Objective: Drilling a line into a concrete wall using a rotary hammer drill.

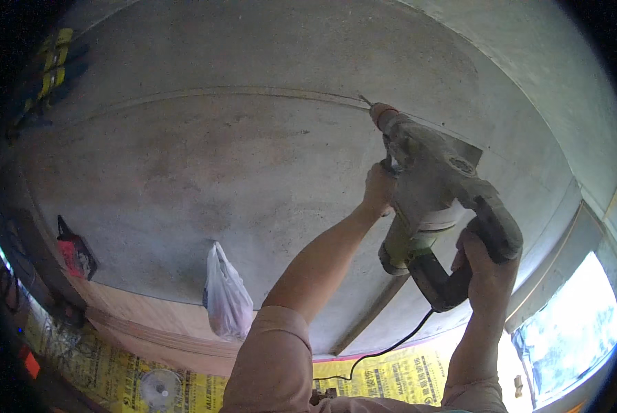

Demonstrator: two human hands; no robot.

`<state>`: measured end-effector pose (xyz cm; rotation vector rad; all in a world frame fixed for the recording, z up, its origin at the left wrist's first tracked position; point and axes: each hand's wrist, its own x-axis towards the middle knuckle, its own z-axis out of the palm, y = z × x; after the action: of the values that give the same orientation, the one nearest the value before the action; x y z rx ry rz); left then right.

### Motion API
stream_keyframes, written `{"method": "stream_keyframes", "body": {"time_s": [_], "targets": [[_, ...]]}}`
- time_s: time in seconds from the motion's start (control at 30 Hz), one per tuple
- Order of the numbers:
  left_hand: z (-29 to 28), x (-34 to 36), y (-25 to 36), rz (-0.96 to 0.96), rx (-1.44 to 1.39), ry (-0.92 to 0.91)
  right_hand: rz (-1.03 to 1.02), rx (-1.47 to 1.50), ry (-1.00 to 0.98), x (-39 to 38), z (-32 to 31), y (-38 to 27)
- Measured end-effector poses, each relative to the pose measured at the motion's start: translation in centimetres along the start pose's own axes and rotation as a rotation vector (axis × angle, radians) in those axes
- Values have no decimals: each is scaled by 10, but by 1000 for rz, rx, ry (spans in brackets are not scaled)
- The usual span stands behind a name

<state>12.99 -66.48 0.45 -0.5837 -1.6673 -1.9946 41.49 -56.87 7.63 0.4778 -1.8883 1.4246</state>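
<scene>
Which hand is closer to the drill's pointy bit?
Left. The left hand grips the drill near its front, behind the bit; the right hand holds the rear handle, farther back.

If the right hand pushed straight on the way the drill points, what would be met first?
Likely the grey surface near its long groove, met by the bit of the drill in the right hand; whether it already touches is unclear.

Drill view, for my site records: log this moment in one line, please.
drill: raised, bit toward grey wall, contact unclear | left hand: on side handle | right hand: on rear handle | cord: trailing below
</scene>
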Motion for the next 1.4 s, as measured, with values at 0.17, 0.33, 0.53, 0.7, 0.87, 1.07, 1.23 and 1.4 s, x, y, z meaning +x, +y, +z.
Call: {"method": "stream_keyframes", "body": {"time_s": [0.17,0.33,0.53,0.7,0.87,1.07,1.23,1.4], "targets": [[-8,-5,13,65,44,26,-20,-21,31,-5,11,-6],[-13,-13,26,128,331,-35,-32,-25,72,-6,20,-6],[-10,-22,37,105,298,66,-92,-79,133,-7,25,-4],[1,-28,37,129,183,161,-133,-177,101,-10,13,4],[4,-28,29,106,61,107,-145,-206,119,-16,18,2],[0,-22,28,75,93,19,-164,-217,125,-13,23,0],[10,-16,20,155,97,48,-108,-214,148,-16,15,4],[10,-21,13,179,170,81,-140,-215,151,-14,18,9]]}}
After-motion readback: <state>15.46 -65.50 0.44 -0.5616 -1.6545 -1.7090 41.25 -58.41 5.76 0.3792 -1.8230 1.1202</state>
